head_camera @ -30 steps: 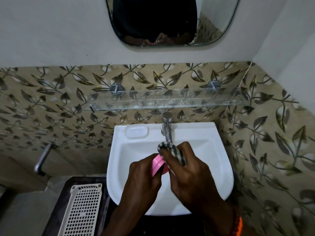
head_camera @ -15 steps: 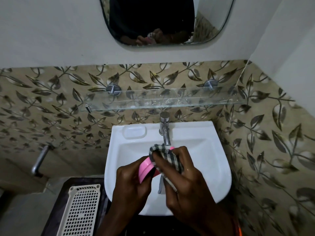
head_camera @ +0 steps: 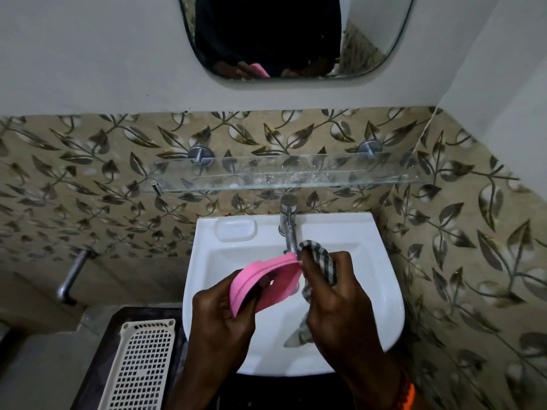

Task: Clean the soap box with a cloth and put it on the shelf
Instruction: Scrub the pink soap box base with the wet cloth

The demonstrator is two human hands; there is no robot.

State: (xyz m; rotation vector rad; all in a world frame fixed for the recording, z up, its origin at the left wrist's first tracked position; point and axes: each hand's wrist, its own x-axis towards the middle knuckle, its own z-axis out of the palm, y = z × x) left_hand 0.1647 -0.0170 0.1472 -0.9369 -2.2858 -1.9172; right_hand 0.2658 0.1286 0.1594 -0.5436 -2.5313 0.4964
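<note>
Head view looks down on my two hands over the white basin [head_camera: 381, 294]. My left hand [head_camera: 220, 327] has its grip closed around the lower end of the pink soap box [head_camera: 268, 284], fingers curled under its rim, so the box stands tilted on edge with its hollow side turned toward my right. My right hand [head_camera: 336, 300] has its grip closed on the striped cloth [head_camera: 321, 263]; the cloth is bunched over my fingertips and pressed against the upper right end of the soap box, and a loose tail of it hangs down below my palm toward the basin floor. Both hands and the box are held up above the bowl, just in front of the steel tap [head_camera: 287, 223], whose spout sits right behind the box's top edge. Higher on the leaf-patterned tiled wall, the glass shelf [head_camera: 296, 174] runs across on two round metal mounts, well apart from the box. A mirror [head_camera: 296, 34] hangs over that and shows a bit of pink in its reflection. To my lower left a cream perforated basket [head_camera: 139, 368] lies on a dark surface beside the basin.
</note>
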